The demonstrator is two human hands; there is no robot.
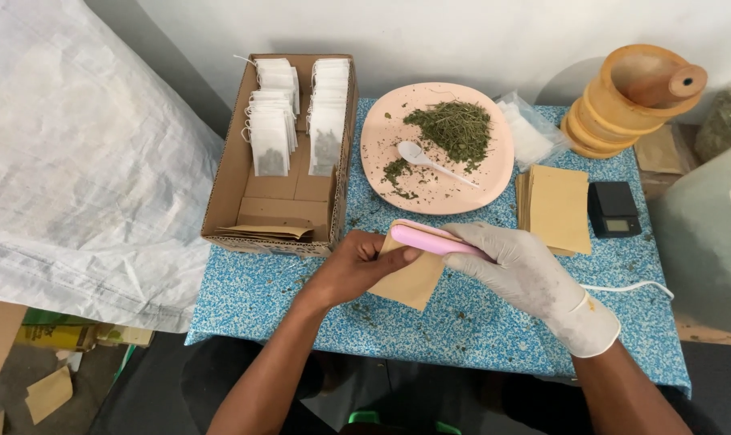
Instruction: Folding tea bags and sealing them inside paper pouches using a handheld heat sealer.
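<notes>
- The bare left hand [357,266] pinches the near-left part of a flat tan paper pouch [414,282], fingers curled around its edge, just above the blue speckled tablecloth [462,322].
- The right hand [526,278], in a white glove, is clenched around a slim pink handheld sealer [430,238], which is clamped across the pouch's far edge; a white cord [631,286] trails to the right behind the wrist.
- The pouch sits at the near middle of the table, between the two hands and touching both.
- Just beyond it lies a round pink plate [382,145] with a heap of dried green herb [454,127] and a white plastic spoon [422,157].
- Far left, an open cardboard box [229,177] holds rows of white filled tea bags [270,145].
- To the right, a stack of tan paper pouches [557,208] lies beside a small black scale [613,208].
- Far right stands a stack of wooden rings [623,101].
</notes>
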